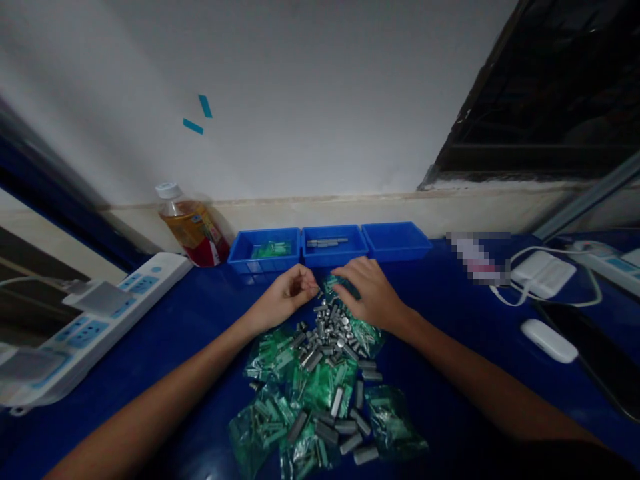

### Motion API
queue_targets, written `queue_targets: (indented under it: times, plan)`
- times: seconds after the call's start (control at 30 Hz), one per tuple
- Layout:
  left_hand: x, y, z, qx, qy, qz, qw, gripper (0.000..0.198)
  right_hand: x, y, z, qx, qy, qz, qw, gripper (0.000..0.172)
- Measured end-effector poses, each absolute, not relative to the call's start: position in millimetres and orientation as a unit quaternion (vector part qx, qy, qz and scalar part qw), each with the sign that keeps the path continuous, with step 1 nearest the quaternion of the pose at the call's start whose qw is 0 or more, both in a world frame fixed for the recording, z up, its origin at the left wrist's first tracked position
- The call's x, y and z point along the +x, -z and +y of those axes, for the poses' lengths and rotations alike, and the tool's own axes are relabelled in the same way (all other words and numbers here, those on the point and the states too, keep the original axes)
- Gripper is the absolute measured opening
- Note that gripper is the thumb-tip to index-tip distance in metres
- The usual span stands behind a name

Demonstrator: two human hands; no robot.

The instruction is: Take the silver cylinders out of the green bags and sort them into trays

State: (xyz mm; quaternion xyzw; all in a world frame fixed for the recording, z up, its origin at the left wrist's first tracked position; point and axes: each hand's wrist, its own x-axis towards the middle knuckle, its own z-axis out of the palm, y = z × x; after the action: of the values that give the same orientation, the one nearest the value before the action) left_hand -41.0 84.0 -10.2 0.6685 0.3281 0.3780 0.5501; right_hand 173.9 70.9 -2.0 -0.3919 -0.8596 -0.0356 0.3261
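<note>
A heap of small grey metal cylinders (327, 337) and green plastic bags (320, 393) lies on the blue table (450, 313) in front of me. My left hand (285, 293) hovers at the heap's far edge, fingers curled into a pinch on something I cannot make out. My right hand (367, 290) rests beside it with fingers bent down over a green bag (336, 285) at the top of the heap. Behind the hands stand three blue trays: the left tray (243, 250) holds green bags, the middle tray (357, 250) holds grey cylinders, the right tray (400, 241) shows nothing inside.
A drink bottle (193, 230) stands by the wall at the left. A white power strip (100, 320) lies along the left side. At the right are a white adapter with cable (543, 273), a white case (549, 340) and a dark phone (600, 360).
</note>
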Motion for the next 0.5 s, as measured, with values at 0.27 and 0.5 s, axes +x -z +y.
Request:
queue_targets:
  times: [0.27,0.5]
  plan:
    - [-35.3,7.2,75.1,0.538,-0.356,0.316,0.696,0.035,154.7,7.4,56.1,-0.325,-0.038,-0.892,0.312,0.010]
    - [-43.6,7.6,86.2,0.673,-0.347,0.366,0.541,0.031,180.4,-2.8,84.8,-0.416,-0.005,-0.825,0.383,0.009]
